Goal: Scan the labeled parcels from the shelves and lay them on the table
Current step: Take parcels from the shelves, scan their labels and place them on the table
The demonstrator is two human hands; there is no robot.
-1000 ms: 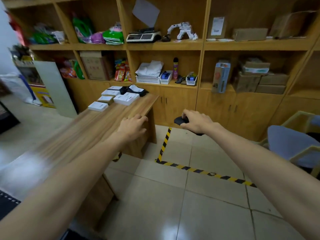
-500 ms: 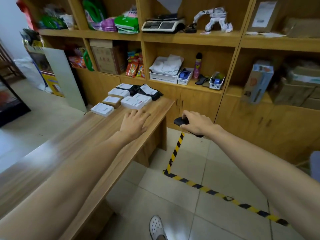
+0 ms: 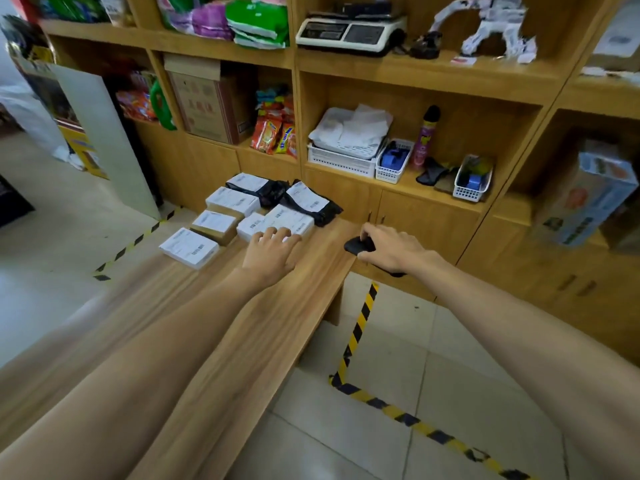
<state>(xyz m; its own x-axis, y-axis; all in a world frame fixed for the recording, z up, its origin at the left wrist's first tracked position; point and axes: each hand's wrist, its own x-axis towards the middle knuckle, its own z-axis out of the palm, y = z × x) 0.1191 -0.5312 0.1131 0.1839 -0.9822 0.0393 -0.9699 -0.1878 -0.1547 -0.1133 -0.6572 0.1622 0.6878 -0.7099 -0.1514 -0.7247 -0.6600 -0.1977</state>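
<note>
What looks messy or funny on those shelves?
The white paper figure on the top shelf looks crumpled and torn, and the papers heaped in the white basket spill over its rim. The labeled parcels on the table lie flat.

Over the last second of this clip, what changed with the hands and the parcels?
The left hand moved forward along the table and now rests its fingers on the nearest white labeled parcel. The person stepped closer to the shelves. The right hand kept gripping the black scanner. The parcels stayed put.
</note>
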